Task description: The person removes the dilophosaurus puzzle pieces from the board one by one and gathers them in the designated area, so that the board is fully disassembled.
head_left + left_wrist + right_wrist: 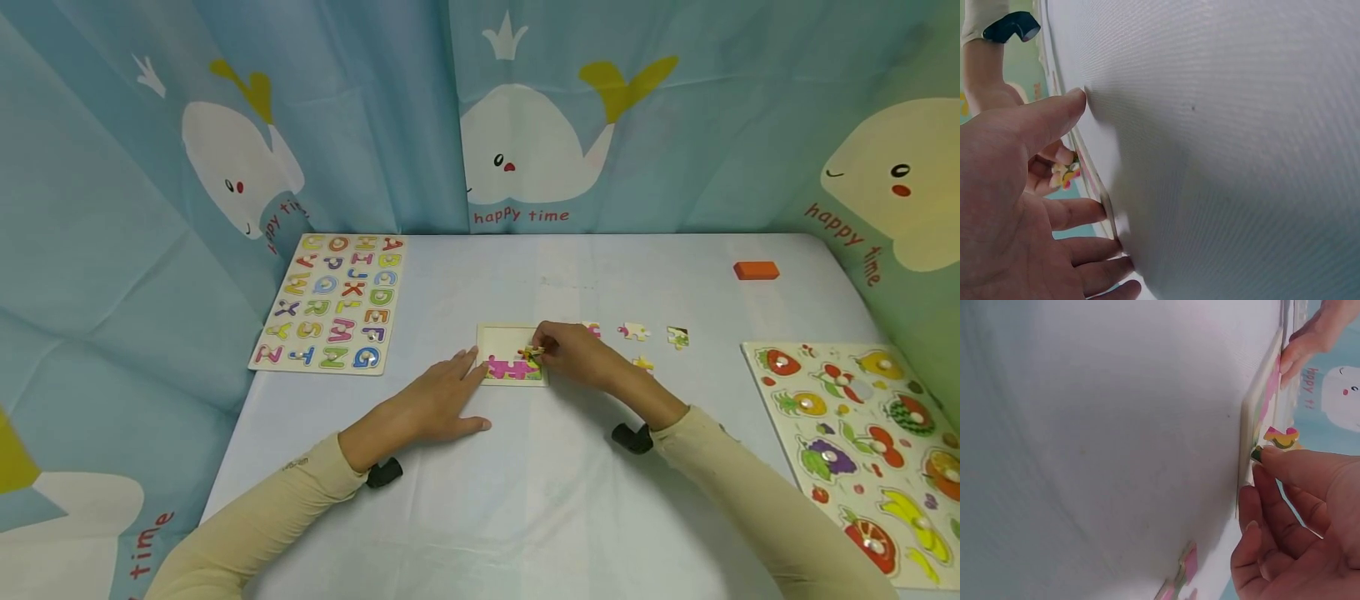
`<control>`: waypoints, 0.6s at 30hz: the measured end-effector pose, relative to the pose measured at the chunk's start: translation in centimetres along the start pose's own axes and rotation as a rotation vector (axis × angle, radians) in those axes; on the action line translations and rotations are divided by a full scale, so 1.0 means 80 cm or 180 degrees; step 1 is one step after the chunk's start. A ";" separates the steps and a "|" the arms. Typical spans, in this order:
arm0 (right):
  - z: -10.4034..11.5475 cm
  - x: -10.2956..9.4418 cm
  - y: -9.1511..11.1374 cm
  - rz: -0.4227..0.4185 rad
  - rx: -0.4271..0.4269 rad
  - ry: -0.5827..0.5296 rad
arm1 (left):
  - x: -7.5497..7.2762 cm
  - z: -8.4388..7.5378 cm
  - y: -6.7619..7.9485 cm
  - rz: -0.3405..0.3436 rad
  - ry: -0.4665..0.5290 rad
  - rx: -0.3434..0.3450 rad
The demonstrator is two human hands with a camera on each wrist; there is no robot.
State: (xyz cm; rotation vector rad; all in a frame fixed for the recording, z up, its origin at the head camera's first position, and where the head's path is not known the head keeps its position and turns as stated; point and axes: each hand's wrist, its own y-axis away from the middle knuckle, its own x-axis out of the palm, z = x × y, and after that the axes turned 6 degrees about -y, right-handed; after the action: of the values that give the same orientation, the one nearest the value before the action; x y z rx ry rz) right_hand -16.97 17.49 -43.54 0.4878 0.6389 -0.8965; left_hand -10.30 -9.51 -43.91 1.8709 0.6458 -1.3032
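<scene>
A small puzzle tray (512, 330) lies on the table, its lower part filled with pink and green jigsaw pieces (507, 369). My left hand (438, 398) rests at its left edge, fingers extended and touching the frame, thumb spread on the cloth. Over the tray's right side, my right hand (573, 354) pinches a yellow, green and pink jigsaw piece (1280, 437) between thumb and fingers. The piece is tilted above the tray; whether it touches the pieces below I cannot tell. In the left wrist view the held piece (1066, 172) shows beyond the left hand.
Several loose jigsaw pieces (634, 332) lie right of the tray, some partly behind my right hand. An alphabet board (327, 304) lies at the back left, a fruit board (862, 450) at the right. An orange block (757, 271) sits at the back right.
</scene>
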 end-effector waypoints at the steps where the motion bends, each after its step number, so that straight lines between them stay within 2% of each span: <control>1: 0.001 -0.002 0.001 -0.0025 0.0004 0.0008 | 0.000 0.000 0.000 -0.0006 0.0010 0.0000; 5: 0.002 -0.016 0.008 -0.0214 0.0028 0.0078 | 0.000 0.000 0.000 -0.0017 0.0024 0.0005; 9: 0.000 -0.040 0.021 -0.0419 0.0048 0.0068 | 0.000 -0.001 0.001 -0.0009 0.0016 0.0008; 18: -0.023 -0.096 0.075 -0.0784 0.0142 0.0207 | -0.001 -0.002 0.001 -0.0036 -0.0012 0.0019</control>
State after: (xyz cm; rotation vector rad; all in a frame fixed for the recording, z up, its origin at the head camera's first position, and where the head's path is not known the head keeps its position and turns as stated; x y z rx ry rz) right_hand -16.07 26.15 -38.84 0.4865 0.7504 -1.1330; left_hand -10.15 -9.42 -43.81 1.8718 0.6522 -1.3168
